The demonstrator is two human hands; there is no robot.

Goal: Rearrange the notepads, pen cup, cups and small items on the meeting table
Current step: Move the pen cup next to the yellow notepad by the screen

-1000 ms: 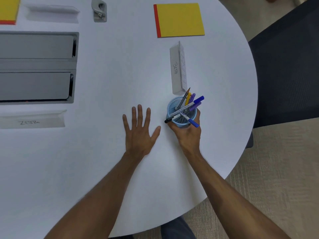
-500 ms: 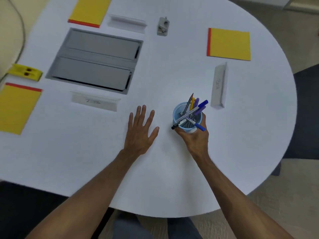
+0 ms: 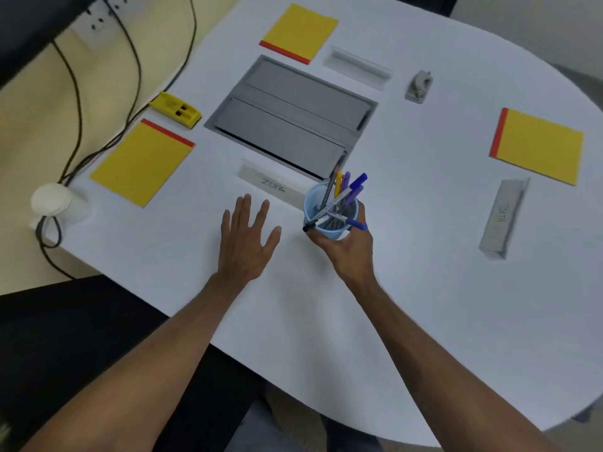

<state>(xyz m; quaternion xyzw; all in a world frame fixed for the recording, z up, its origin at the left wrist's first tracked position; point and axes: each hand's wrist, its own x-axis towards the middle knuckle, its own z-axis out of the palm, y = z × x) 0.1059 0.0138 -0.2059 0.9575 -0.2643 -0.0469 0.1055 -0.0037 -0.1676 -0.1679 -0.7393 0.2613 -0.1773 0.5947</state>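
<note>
Right hand [image 3: 350,252] wrapped around pen cup [image 3: 329,213], near table centre, upright, pens fanning far-right | left hand [image 3: 246,236] flat, spread, empty, just left | right hand nearer

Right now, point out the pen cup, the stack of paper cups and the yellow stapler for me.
pen cup [image 3: 329,234]: head view, on its light blue wall near the base.
stack of paper cups [image 3: 54,200]: head view, on the top cup's white side.
yellow stapler [image 3: 174,109]: head view, mid top face.
</note>
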